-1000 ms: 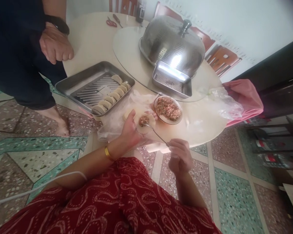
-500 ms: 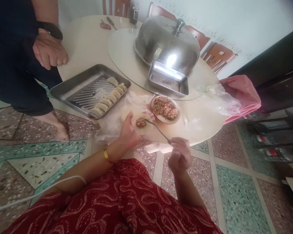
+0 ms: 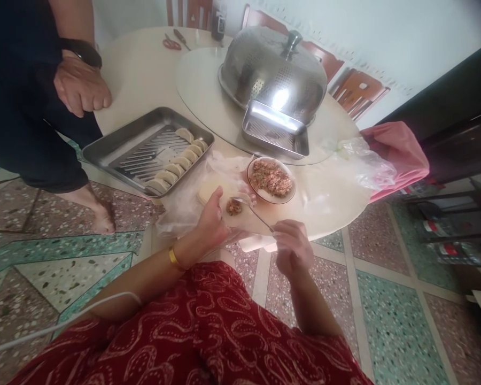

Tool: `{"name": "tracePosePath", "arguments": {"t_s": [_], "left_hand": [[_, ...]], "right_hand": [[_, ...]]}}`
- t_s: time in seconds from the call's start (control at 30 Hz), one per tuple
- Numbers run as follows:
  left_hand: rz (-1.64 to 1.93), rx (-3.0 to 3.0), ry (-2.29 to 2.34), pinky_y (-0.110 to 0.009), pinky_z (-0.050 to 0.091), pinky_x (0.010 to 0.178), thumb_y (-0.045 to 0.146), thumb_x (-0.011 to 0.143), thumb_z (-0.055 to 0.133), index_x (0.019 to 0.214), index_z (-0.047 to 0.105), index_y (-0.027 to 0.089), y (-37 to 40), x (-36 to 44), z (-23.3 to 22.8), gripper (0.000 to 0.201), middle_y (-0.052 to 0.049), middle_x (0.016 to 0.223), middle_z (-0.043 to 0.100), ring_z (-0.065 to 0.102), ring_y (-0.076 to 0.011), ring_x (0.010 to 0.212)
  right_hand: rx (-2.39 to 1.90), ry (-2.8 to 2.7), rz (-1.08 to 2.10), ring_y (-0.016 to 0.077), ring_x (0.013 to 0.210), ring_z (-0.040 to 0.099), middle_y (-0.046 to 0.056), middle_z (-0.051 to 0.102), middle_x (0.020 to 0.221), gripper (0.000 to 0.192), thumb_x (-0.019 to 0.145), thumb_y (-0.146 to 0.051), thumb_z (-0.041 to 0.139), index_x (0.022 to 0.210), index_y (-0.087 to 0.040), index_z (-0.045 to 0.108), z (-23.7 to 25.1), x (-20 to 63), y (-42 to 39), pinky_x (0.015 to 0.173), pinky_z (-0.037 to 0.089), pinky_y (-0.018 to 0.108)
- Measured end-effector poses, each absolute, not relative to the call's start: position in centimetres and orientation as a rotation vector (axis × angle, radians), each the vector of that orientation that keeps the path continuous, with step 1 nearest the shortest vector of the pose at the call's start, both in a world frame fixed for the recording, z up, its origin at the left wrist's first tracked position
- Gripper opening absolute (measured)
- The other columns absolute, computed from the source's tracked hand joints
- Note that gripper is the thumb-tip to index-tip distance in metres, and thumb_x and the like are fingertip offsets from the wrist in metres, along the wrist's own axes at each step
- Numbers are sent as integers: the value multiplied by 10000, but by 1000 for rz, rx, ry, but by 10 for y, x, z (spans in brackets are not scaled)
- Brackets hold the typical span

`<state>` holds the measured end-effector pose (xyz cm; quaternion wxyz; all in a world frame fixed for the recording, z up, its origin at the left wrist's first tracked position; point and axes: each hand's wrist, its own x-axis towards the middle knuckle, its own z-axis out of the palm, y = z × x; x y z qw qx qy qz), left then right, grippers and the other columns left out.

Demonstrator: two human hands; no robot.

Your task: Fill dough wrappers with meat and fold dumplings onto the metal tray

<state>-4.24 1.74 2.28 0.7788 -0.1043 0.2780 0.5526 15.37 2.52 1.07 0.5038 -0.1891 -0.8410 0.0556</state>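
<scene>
My left hand [image 3: 213, 220] cradles a round dumpling wrapper [image 3: 245, 216], its thumb along the near rim and fingertips showing at the far side. On the wrapper lies a lump of minced filling [image 3: 233, 207]. My right hand [image 3: 293, 246] grips a metal spoon [image 3: 260, 216] by the handle end, and the spoon's tip touches the filling. Just beyond stands a bowl [image 3: 271, 181] of minced filling. A stack of wrappers [image 3: 208, 188] rests on a plastic sheet [image 3: 180, 211] behind my left hand. Left of these, a metal tray [image 3: 124, 136] holds several folded dumplings [image 3: 182, 163] along its right side.
A glass turntable [image 3: 200, 80] carries a perforated steel dome [image 3: 272, 69] and a smaller metal tray [image 3: 276, 136]. Red scissors [image 3: 171, 44] lie at the back. Another person's fist [image 3: 82, 85] rests at the table's left edge. A pink bag [image 3: 401, 158] hangs at the right.
The spoon has tilted and shifted over the filling, which looks flatter. My right hand has moved slightly left; my left hand still holds the wrapper.
</scene>
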Motion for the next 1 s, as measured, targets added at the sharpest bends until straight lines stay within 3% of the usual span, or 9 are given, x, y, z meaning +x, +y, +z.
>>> {"name": "tracePosePath", "arguments": {"t_s": [0.27, 0.43, 0.57, 0.73, 1.0], "left_hand": [[1243, -199, 555, -418, 557, 860, 490, 980, 355, 1302, 570, 73, 20, -42, 15, 569, -153, 965, 742, 716, -296, 915], [1191, -199, 626, -379, 582, 803, 441, 986, 379, 1273, 586, 81, 21, -38, 10, 505, -157, 983, 744, 726, -264, 893], [1114, -131, 670, -424, 585, 829, 432, 966, 435, 1284, 589, 117, 24, -29, 4, 474, -156, 1056, 736, 722, -272, 932], [1083, -153, 677, -366, 592, 791, 400, 986, 395, 1297, 582, 89, 30, -18, 5, 478, -167, 1055, 737, 726, -243, 891], [1127, -202, 732, -392, 602, 765, 404, 989, 389, 1331, 566, 104, 40, -12, 2, 488, -157, 1035, 740, 726, -253, 885]], "right_hand": [[-505, -1925, 31, 198, 809, 667, 17, 710, 851, 221, 949, -151, 482, 1080, -273, 610, 8, 160, 32, 674, 555, 387], [-823, -1698, 89, 176, 807, 662, 29, 670, 835, 165, 976, -210, 466, 1012, -223, 626, 2, 185, 57, 698, 539, 340], [-1012, -1745, 118, 168, 823, 676, 32, 671, 846, 205, 992, -268, 454, 935, -199, 638, -11, 196, 75, 723, 546, 313], [-926, -1881, 106, 188, 838, 671, 39, 699, 829, 211, 986, -297, 465, 928, -215, 651, -19, 188, 90, 727, 558, 342], [-603, -2161, 83, 202, 891, 637, 65, 734, 904, 166, 942, -148, 508, 1029, -214, 633, -21, 185, 110, 771, 553, 376]]}}
